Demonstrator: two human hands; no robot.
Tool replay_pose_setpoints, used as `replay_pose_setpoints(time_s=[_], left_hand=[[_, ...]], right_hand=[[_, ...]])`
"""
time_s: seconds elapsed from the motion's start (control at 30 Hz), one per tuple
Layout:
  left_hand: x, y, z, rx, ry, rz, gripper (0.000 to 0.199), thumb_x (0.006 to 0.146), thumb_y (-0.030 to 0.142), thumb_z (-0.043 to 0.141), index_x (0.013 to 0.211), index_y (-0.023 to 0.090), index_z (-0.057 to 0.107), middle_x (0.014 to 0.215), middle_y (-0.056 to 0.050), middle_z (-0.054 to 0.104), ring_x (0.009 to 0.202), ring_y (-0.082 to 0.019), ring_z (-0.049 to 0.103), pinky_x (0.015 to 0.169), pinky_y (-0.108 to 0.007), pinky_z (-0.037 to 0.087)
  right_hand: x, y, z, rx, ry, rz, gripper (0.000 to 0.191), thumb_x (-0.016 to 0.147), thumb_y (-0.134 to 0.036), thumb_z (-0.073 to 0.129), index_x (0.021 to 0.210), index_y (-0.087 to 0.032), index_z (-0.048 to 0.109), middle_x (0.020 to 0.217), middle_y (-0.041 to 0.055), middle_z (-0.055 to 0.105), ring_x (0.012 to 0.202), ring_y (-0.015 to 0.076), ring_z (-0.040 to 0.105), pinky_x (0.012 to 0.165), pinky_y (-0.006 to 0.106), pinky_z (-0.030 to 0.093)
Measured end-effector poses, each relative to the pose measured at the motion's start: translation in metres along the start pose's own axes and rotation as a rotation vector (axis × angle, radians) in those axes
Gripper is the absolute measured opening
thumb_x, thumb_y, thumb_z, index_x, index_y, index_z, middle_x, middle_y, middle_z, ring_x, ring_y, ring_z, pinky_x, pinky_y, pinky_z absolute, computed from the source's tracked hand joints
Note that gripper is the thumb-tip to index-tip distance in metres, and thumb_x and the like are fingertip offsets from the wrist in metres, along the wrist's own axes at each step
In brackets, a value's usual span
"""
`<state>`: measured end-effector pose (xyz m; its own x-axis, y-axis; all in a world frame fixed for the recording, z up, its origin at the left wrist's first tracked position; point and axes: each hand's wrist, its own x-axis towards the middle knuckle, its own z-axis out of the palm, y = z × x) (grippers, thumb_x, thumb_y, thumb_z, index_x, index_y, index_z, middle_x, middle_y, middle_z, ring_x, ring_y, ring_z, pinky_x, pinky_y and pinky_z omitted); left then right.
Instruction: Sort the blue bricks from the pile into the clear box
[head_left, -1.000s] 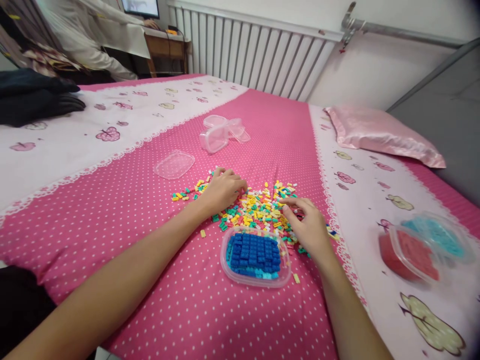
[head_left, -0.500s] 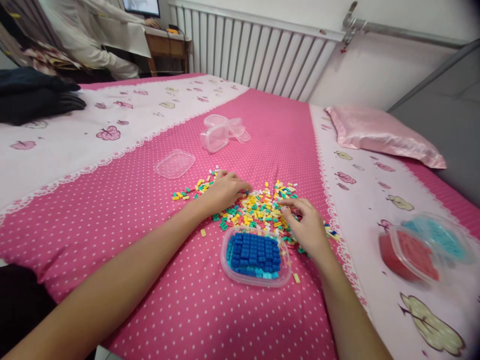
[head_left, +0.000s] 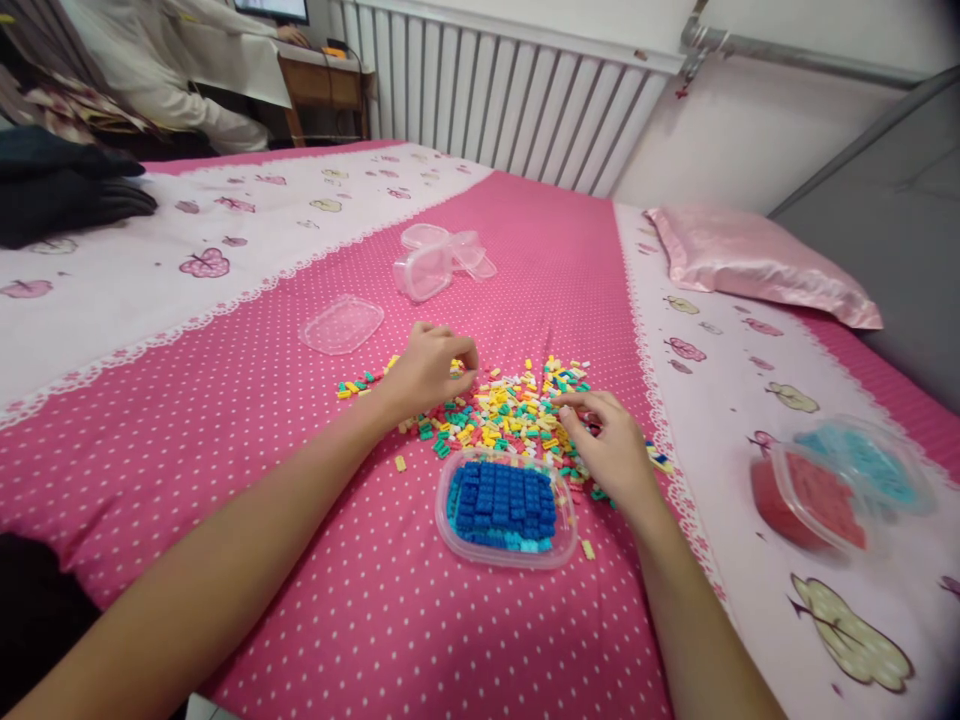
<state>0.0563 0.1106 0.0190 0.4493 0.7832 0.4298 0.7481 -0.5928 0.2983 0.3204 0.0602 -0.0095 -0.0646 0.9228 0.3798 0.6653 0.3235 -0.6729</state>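
A spread of small yellow, green, white and pink bricks (head_left: 517, 405) lies on the pink dotted bedspread. Over its left part is my left hand (head_left: 435, 368), fingers curled with thumb and fingertips close together; whatever they hold, if anything, is hidden. My right hand (head_left: 611, 440) rests at the right side of the bricks, thumb and index finger bent towards each other with a gap between the tips and nothing visible in it. Nearest me, a clear plastic tub (head_left: 442, 535) holds blue bricks (head_left: 506, 500) stacked over lighter blue ones.
Clear empty containers (head_left: 427, 272) and a flat clear lid (head_left: 343, 325) lie beyond the bricks. To the right stand tubs of red bricks (head_left: 825, 500) and turquoise bricks (head_left: 874, 460). A pink pillow (head_left: 757, 262) is behind them. A person in white sits at a desk, far left.
My left hand has lifted and drawn back slightly to the left, its fingers curling closer together. My right hand has hardly moved. The view has shifted a little.
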Motion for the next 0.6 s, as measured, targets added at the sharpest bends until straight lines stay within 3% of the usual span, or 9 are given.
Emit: replay_pose_setpoints(time_s=[0.1, 0.27, 0.4, 0.5, 0.6], left_hand=[[-0.005, 0.004, -0.017, -0.116, -0.017, -0.015, 0.012, 0.081, 0.021, 0.060, 0.089, 0.018, 0.068, 0.079, -0.001, 0.070, 0.074, -0.015, 0.060, 0.073, -0.028, 0.041], [-0.007, 0.010, -0.033, -0.261, -0.144, 0.062, 0.017, 0.086, 0.033, 0.067, 0.093, 0.018, 0.070, 0.085, -0.002, 0.074, 0.074, -0.013, 0.062, 0.068, -0.024, 0.043], [-0.010, 0.029, -0.031, -0.437, -0.056, 0.143, 0.026, 0.082, 0.039, 0.075, 0.091, 0.017, 0.065, 0.082, 0.000, 0.070, 0.069, -0.010, 0.057, 0.064, -0.022, 0.043], [-0.015, 0.048, -0.024, -0.434, 0.035, 0.224, 0.025, 0.085, 0.038, 0.073, 0.083, 0.017, 0.060, 0.077, 0.002, 0.065, 0.068, -0.009, 0.054, 0.064, -0.023, 0.041], [-0.018, 0.058, -0.020, -0.404, 0.105, 0.264, 0.028, 0.088, 0.040, 0.070, 0.079, 0.018, 0.056, 0.074, 0.003, 0.062, 0.068, -0.010, 0.054, 0.065, -0.024, 0.039]], right_hand=[[0.001, 0.000, -0.001, 0.003, 0.005, -0.004, 0.025, 0.088, -0.038, 0.057, 0.095, -0.022, 0.074, 0.100, 0.0084, 0.069, 0.099, 0.0260, 0.064, 0.090, 0.043, 0.048], [0.001, -0.013, -0.007, 0.016, 0.018, -0.021, 0.023, 0.089, -0.036, 0.057, 0.096, -0.022, 0.074, 0.101, 0.0084, 0.069, 0.100, 0.0261, 0.064, 0.090, 0.044, 0.047], [-0.008, -0.053, -0.009, 0.113, -0.023, -0.095, 0.020, 0.093, -0.034, 0.058, 0.101, -0.024, 0.073, 0.103, 0.0048, 0.071, 0.098, 0.0218, 0.065, 0.087, 0.038, 0.049], [-0.018, -0.081, -0.008, 0.193, -0.074, -0.089, 0.012, 0.090, -0.031, 0.064, 0.097, -0.024, 0.071, 0.094, 0.0012, 0.075, 0.087, 0.0192, 0.069, 0.080, 0.033, 0.052], [-0.023, -0.092, -0.008, 0.188, -0.080, -0.073, 0.007, 0.088, -0.027, 0.066, 0.090, -0.025, 0.072, 0.087, -0.0007, 0.077, 0.079, 0.0190, 0.071, 0.074, 0.032, 0.054]])
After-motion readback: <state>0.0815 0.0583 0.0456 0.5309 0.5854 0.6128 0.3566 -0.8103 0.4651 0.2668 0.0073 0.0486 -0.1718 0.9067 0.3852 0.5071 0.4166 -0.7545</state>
